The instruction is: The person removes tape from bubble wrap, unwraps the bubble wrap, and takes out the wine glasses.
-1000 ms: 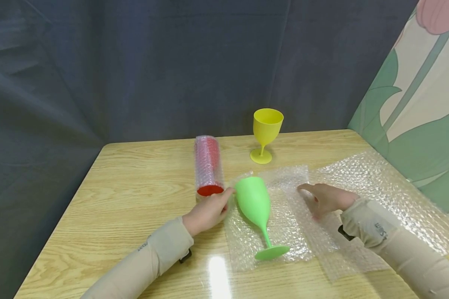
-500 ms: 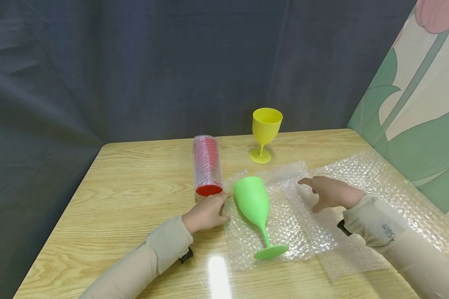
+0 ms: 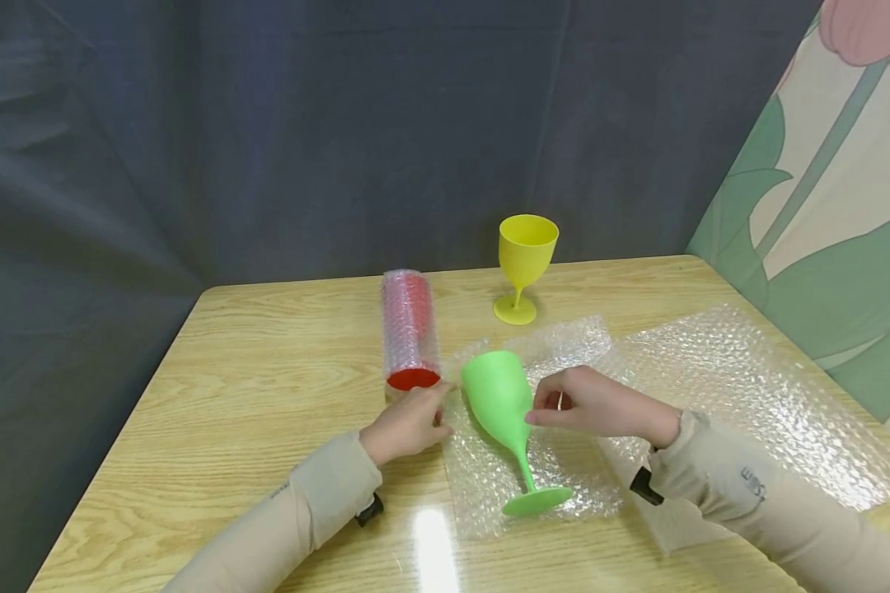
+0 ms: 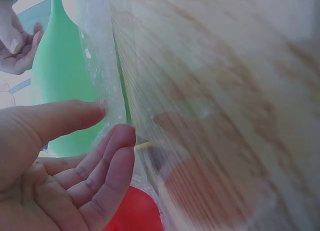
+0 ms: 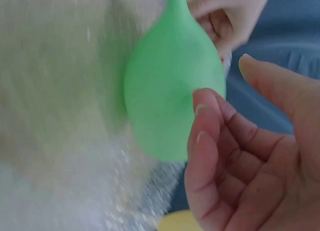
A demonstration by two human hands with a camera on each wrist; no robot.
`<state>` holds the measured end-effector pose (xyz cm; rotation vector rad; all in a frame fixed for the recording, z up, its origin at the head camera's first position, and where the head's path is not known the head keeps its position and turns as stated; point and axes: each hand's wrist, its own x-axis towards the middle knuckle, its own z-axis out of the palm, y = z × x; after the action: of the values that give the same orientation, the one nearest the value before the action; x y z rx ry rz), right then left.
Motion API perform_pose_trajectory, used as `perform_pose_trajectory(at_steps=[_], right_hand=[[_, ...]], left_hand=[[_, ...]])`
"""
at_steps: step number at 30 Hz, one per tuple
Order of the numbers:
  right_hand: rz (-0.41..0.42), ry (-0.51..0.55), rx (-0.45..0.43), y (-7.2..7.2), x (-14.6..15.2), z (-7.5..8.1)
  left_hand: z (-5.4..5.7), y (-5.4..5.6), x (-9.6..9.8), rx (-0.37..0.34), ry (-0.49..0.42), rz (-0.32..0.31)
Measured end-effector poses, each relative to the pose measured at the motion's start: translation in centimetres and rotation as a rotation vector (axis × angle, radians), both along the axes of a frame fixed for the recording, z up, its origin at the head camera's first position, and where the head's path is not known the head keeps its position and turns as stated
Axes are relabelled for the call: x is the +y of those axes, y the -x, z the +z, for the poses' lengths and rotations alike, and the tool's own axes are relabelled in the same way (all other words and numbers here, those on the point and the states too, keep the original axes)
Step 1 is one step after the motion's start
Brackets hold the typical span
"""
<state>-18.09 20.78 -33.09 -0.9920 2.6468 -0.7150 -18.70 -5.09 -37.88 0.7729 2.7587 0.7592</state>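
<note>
A green goblet [image 3: 498, 399] lies on its side on a sheet of bubble wrap [image 3: 482, 494], its foot toward me. At the sheet's left edge is my left hand [image 3: 408, 424], thumb and fingers apart; in the left wrist view its fingertips are close to the wrap edge, contact unclear. My right hand [image 3: 601, 403] hovers just right of the goblet's bowl, fingers loosely bent and nothing between them. In the right wrist view, the green bowl [image 5: 170, 91] shows behind those fingers. Beyond the left hand lies a red cup [image 3: 413, 379] rolled in bubble wrap.
A yellow goblet [image 3: 526, 255] stands upright near the back edge of the wooden table [image 3: 267, 395]. Another bubble wrap sheet [image 3: 742, 387] spreads over the right side, overlapping the first. A dark curtain [image 3: 386, 140] hangs behind the table.
My right hand has moved left from the bubble wrap to beside the green goblet. The left thumb and fingers have parted at the wrap's left edge. The goblet stays in place.
</note>
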Motion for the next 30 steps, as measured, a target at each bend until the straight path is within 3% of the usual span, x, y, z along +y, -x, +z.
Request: perform_pose_trajectory(at_steps=[9, 18, 22, 30], right_hand=[[-0.096, -0.019, -0.169, -0.7, -0.4, -2.5], [-0.129, 0.073, -0.375, -0.8, -0.8, -4.2], [-0.148, 0.122, -0.474, -0.8, -1.1, -4.8], [-0.214, 0.184, -0.59, -0.8, -1.6, -5.1]], left_hand=[[-0.2, -0.3, 0.3, 0.004, -0.009, 0.025], [-0.3, -0.5, 0.4, 0.008, -0.053, 0.013], [-0.3, -0.4, 0.3, 0.03, -0.065, 0.0], [-0.5, -0.2, 0.2, 0.032, -0.144, -0.013]])
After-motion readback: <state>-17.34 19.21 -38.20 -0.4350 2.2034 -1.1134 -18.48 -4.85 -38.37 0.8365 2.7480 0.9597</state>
